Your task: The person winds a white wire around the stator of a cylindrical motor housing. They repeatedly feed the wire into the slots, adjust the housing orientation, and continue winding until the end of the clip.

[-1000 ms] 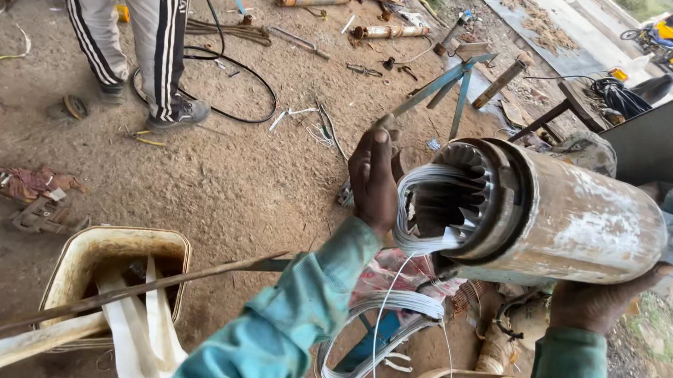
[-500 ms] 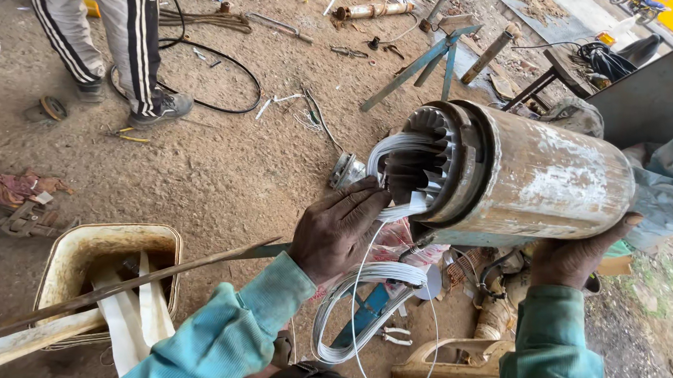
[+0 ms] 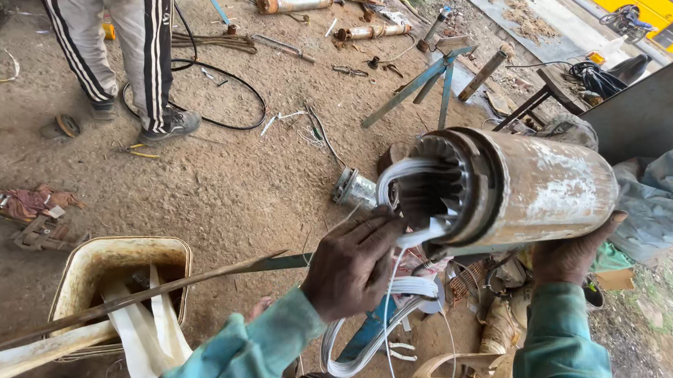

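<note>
Big rusty motor casing (image 3: pixel 530 192) lies sideways at 3 o'clock, open end facing left so the slots can be reached. Right hand (image 3: pixel 569 253) cups it from below, fingers wrapped on the shell, propping it. White winding wires (image 3: pixel 411 177) loop out of the bore at centre. Left hand (image 3: pixel 352 264) at 6 o'clock, palm down, fingers closed on the wires. Tub (image 3: pixel 110 259) at 8 o'clock.
</note>
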